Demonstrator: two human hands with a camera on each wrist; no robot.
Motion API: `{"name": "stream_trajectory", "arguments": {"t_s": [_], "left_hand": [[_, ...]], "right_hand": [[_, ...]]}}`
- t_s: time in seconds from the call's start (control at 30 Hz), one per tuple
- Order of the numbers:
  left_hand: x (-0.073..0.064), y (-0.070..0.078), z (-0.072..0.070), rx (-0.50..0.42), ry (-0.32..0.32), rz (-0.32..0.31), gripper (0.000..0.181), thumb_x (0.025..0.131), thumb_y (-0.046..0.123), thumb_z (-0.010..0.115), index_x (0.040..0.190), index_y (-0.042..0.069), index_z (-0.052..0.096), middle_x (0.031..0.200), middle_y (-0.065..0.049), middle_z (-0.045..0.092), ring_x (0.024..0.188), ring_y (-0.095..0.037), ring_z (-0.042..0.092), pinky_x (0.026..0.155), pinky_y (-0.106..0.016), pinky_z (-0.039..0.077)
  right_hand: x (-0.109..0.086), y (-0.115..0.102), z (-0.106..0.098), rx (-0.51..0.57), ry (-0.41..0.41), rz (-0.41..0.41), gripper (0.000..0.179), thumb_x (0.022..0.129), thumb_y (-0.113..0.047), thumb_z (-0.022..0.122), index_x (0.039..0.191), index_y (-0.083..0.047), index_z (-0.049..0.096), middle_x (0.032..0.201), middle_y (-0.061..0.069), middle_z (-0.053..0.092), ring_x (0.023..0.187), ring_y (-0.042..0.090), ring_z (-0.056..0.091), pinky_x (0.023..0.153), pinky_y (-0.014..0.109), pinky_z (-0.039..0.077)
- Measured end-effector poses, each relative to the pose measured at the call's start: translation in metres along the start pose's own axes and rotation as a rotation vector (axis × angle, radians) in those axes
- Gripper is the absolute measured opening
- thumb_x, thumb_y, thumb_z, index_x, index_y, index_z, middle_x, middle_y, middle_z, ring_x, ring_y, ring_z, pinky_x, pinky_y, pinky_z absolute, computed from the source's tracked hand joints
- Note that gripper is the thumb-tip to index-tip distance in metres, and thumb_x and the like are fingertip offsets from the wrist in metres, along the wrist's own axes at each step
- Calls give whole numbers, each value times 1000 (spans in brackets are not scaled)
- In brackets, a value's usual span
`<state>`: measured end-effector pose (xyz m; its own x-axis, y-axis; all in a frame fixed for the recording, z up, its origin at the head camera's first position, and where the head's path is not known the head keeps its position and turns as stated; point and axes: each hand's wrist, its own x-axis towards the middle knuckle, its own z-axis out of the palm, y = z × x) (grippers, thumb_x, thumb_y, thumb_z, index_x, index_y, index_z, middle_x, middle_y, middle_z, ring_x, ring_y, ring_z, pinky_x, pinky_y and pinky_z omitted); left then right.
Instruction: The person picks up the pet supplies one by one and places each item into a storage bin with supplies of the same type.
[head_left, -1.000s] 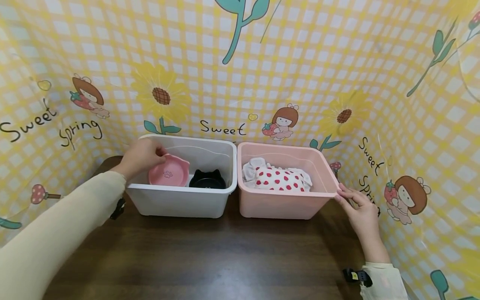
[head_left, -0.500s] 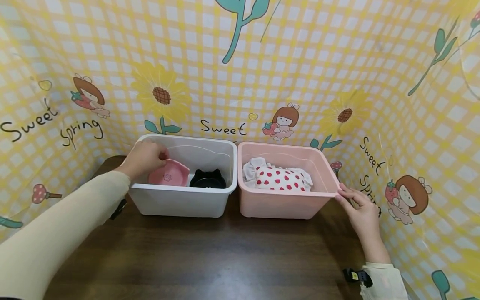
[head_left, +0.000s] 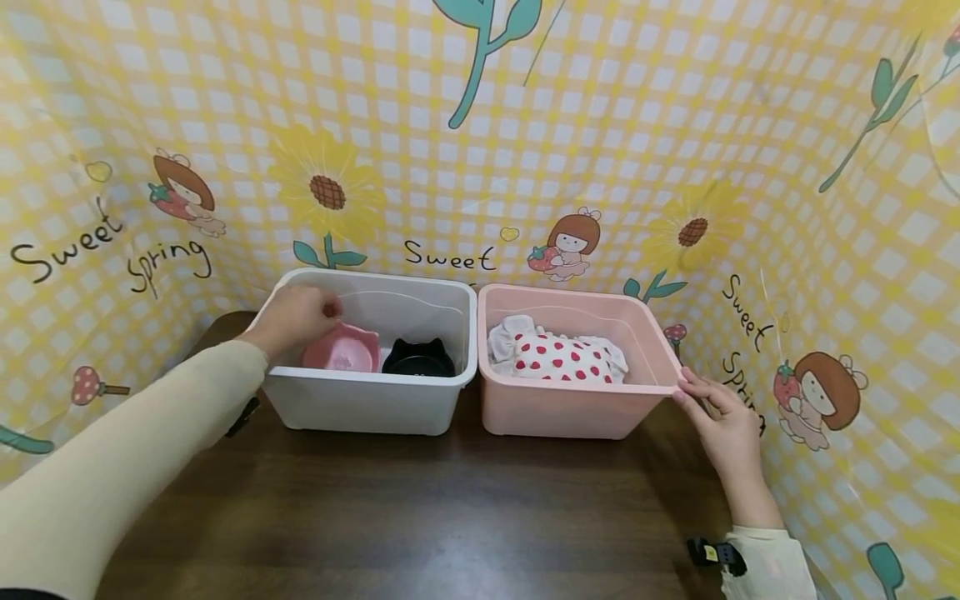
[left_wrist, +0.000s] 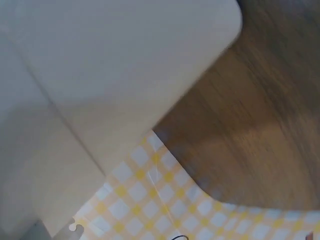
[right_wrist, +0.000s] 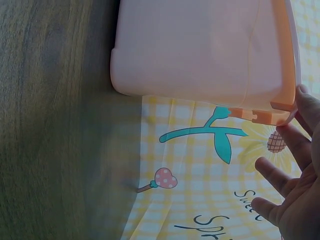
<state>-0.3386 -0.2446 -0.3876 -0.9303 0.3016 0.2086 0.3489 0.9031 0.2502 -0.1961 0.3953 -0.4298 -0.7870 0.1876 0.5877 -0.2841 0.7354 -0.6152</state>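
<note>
My left hand (head_left: 296,315) reaches into the grey-white bin (head_left: 360,404). Its curled fingers are at the back rim of a pink cat-eared bowl (head_left: 343,350), which bears a paw print and sits low in the bin; the fingertips are partly hidden. Beside it lies a black cat-eared bowl (head_left: 418,358). The right hand (head_left: 723,425) pinches the front right corner of the pink bin (head_left: 555,412), thumb and index finger on the rim, as the right wrist view also shows. In that bin lies a white frilly cloth item (head_left: 558,357) with red strawberry-like spots.
Both bins stand side by side on a dark wooden table (head_left: 450,517). A yellow checked, printed sheet (head_left: 637,125) hangs behind and on both sides. In the left wrist view the bin's wall (left_wrist: 125,60) fills much of the frame.
My left hand has lowered the pink bowl, which has gone from tilted up to lying flatter in the grey-white bin. The right hand has kept its place on the pink bin's rim.
</note>
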Motion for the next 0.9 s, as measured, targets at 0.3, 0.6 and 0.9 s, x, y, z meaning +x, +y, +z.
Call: {"name": "stream_trajectory", "arguments": {"t_s": [0.3,0.6,0.9], "left_hand": [[-11,7,-19,-272,5,-21,29,95,23,73,116,5,73,117,-15,72,115,-35,63,97,-56,49],[-36,21,-45,-295,40,26,32,95,35,75,115,10,74,117,-14,73,117,-35,63,99,-60,46],[-64,23,-61,-274,101,16,31,94,38,75,112,13,76,116,-11,75,117,-34,61,95,-56,46]], "right_hand": [[1,0,-1,11,-2,-10,22,88,-18,82,109,-16,81,125,1,73,112,-13,55,95,4,37],[0,-2,-3,-10,-26,-6,22,90,-21,81,110,-14,80,127,0,72,113,-13,53,95,3,36],[1,-4,-2,-33,-28,1,23,90,-24,81,112,-16,80,128,-2,72,115,-10,54,96,4,34]]}}
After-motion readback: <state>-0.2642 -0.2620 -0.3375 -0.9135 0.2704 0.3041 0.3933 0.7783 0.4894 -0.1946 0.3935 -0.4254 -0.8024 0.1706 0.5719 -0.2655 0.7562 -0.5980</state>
